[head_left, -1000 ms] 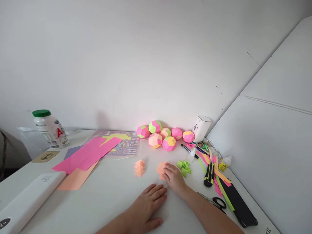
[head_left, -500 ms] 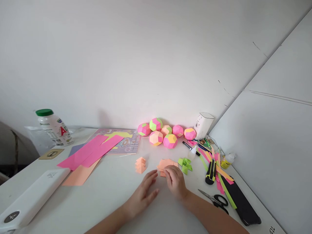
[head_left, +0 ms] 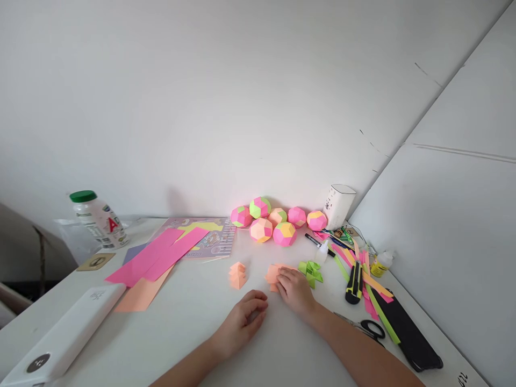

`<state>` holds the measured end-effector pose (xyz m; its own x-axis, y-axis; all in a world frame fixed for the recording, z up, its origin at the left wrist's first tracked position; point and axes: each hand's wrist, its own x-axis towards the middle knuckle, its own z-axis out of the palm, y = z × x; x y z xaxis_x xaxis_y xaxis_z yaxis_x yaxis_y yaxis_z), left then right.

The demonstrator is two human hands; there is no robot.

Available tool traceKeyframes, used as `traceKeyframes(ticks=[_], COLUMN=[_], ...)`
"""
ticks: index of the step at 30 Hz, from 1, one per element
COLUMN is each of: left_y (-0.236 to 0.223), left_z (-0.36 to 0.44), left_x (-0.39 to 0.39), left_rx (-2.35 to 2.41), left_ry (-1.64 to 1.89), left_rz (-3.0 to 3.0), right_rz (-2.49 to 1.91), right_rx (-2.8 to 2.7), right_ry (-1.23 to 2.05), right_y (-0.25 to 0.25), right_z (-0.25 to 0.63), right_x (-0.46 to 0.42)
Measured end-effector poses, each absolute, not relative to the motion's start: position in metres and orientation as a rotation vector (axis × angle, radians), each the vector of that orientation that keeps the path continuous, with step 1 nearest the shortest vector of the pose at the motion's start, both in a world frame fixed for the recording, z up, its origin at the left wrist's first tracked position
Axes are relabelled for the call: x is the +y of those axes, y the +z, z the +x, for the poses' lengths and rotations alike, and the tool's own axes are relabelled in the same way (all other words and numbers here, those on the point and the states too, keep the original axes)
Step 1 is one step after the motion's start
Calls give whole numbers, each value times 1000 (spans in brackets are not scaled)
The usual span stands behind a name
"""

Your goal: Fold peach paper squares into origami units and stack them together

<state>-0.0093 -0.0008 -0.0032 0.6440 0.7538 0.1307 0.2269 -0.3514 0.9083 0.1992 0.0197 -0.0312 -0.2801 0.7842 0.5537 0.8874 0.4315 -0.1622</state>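
Observation:
My right hand (head_left: pixel 296 290) lies over a small group of folded peach paper pieces (head_left: pixel 273 272), its fingers stretched across them and its thumb hidden. Just right of those fingers are folded green paper pieces (head_left: pixel 311 273). My left hand (head_left: pixel 244 317) hovers or rests low over the table, loosely curled, with a gap between thumb and fingers and nothing visible in it. A stack of pleated peach paper pieces (head_left: pixel 237 276) stands on the table beyond the left hand.
Several faceted paper balls (head_left: pixel 260 230) line the wall. Pink paper strips (head_left: pixel 157 258) and a white device (head_left: pixel 68 333) lie left, near a green-capped bottle (head_left: pixel 99 220). Scissors (head_left: pixel 371 329), a box cutter (head_left: pixel 354 282), paper scraps and a glue bottle (head_left: pixel 381 263) lie right.
My right hand has flattened from a bunched pose onto the peach pieces. My left hand's fingers have curled in more. The whole view has shifted slightly.

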Motion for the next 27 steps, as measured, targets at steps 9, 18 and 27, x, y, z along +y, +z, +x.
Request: traceKeyframes(ticks=[9,18,27], left_y=[-3,-1,1], left_z=[-10,-9,-9], left_x=[-2,-2,-2], left_rx=[785,797,805], left_ry=[675,682,654], left_rz=[1946,1943,1944], right_rz=[-1427,-1447,-1454], right_rx=[-2121,-2146,-2153], right_ry=[-239,-280,-253], right_y=[-27,-34,-33], right_z=[198,200,200], right_x=[18,21,22])
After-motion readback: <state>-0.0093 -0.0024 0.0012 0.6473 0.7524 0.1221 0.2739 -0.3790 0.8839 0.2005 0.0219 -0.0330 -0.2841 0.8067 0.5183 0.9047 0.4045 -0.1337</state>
